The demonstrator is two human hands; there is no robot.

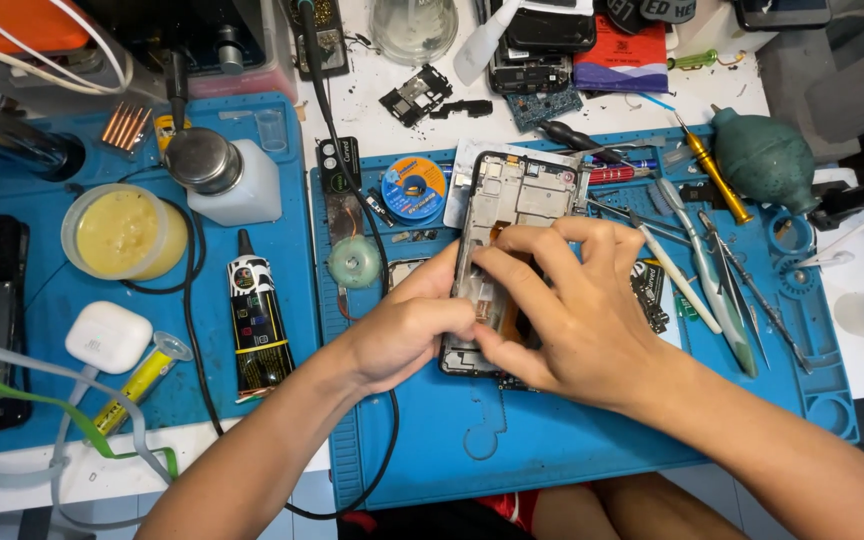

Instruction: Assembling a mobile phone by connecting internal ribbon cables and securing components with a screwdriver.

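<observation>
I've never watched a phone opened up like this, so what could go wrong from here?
1. Both hands, left hand and right hand, press on the opened phone frame; too much force might bend it or harm the orange flex strip under the fingers.
2. The tweezers and screwdriver lie close beside the right wrist and could get knocked.
3. The black cable runs past the left hand and might snag.
</observation>
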